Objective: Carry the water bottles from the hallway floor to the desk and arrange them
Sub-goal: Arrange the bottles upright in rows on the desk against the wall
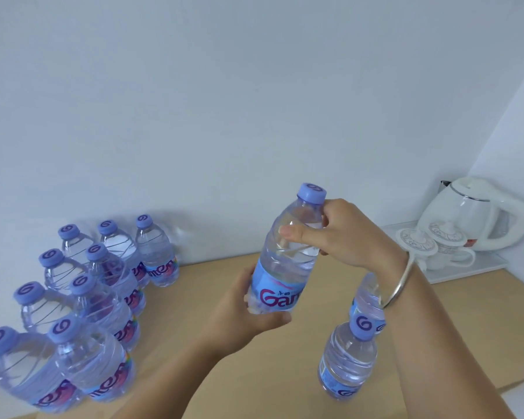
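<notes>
Soft, even, cool daylight fills the view, bright with no harsh glare. Faint shadows fall on the wall [194,101] behind the bottles [82,285] at nine o'clock. Wide-angle distortion bends the edges; the bottles at eight o'clock are slightly blurred.

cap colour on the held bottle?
Lilac-purple with a darker purple swirl on top; the cap of the held bottle shows clearly in the head view.

Wooden desk [263,373]: bottle cluster [82,313] left, two bottles [347,361] right, white tray [481,267] far right

White kettle [478,216], teacups [436,246], tray [484,263]
</notes>
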Demonstrator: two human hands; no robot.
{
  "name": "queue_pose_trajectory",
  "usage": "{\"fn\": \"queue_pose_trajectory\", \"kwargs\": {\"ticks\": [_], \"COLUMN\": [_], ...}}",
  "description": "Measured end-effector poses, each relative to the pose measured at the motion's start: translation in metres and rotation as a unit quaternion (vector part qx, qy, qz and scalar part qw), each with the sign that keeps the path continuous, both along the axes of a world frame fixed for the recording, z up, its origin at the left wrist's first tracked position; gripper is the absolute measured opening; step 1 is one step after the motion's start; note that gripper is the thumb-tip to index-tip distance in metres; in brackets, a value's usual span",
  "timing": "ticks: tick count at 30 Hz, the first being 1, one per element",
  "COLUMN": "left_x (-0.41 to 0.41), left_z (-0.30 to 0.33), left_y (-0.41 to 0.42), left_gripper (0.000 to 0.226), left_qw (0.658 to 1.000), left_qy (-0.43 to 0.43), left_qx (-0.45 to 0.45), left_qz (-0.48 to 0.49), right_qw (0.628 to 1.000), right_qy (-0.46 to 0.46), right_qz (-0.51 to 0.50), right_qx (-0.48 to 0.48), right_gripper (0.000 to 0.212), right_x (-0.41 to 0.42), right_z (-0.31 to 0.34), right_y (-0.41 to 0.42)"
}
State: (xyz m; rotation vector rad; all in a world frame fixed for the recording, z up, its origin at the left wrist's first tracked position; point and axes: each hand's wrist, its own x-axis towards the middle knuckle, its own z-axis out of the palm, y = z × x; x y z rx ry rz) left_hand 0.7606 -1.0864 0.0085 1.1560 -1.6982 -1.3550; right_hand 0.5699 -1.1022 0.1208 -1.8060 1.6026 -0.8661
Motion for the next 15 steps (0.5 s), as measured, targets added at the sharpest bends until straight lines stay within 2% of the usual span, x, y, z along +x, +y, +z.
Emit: {"fn": "queue_pose_trajectory", "kwargs": {"ticks": [3, 6, 10, 12, 15], "left_x": [0.011, 0.024, 0.033, 0.034, 0.036], "left_z": [0.013, 0.032, 0.049, 0.05, 0.05], "left_y": [0.006, 0.006, 0.003, 0.005, 0.01], "left_gripper": [0.062, 0.045, 0.042, 0.041, 0.053], "left_qw": [0.994, 0.99, 0.986, 0.985, 0.975], "left_qy": [0.106, 0.139, 0.167, 0.172, 0.205], "left_qx": [-0.013, -0.035, -0.022, 0.0, 0.056], "left_qz": [0.016, 0.0, -0.017, -0.018, -0.062], "right_qw": [0.998, 0.994, 0.989, 0.972, 0.915], "right_qy": [-0.046, -0.09, -0.134, -0.22, -0.372], "right_qz": [-0.007, -0.001, 0.046, 0.08, 0.156], "right_qx": [-0.032, -0.059, -0.051, -0.025, 0.012], "right_gripper": [0.058, 0.051, 0.056, 0.061, 0.047], "right_x": [0.015, 0.027, 0.038, 0.043, 0.054], "right_z": [0.01, 0.017, 0.021, 0.017, 0.006], "right_y": [0.012, 0.013, 0.004, 0.0, -0.002]}}
